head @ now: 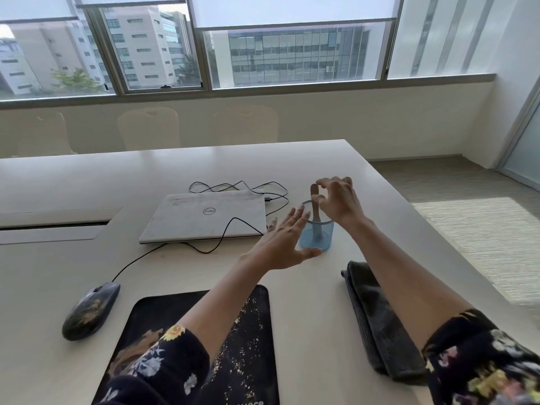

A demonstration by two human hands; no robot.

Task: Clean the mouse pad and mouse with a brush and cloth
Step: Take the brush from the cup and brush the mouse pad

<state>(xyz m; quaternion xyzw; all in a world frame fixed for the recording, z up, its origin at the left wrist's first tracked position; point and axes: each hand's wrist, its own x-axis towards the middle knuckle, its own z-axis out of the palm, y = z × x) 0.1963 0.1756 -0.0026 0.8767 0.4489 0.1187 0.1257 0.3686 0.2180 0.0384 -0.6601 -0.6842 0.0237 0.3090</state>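
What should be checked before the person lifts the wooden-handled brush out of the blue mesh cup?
1. Wooden brush handle stands upright in the blue mesh cup: ok.
2. Right hand grips the handle: cannot tell; fingers are at its tip.
3. Left hand steadies the cup: cannot tell; it is open beside it.
4. Folded dark grey cloth lies ready on the white table: ok.
5. Black mouse pad free of crumbs: not ok.
6. Black mouse off the pad: ok.

- black mouse pad (257,323) with crumbs on its right part.
- dark mouse (90,311) lies left of it.
- brush (314,192) stands upright in mesh cup (317,238).
- folded grey cloth (377,323) lies at right.
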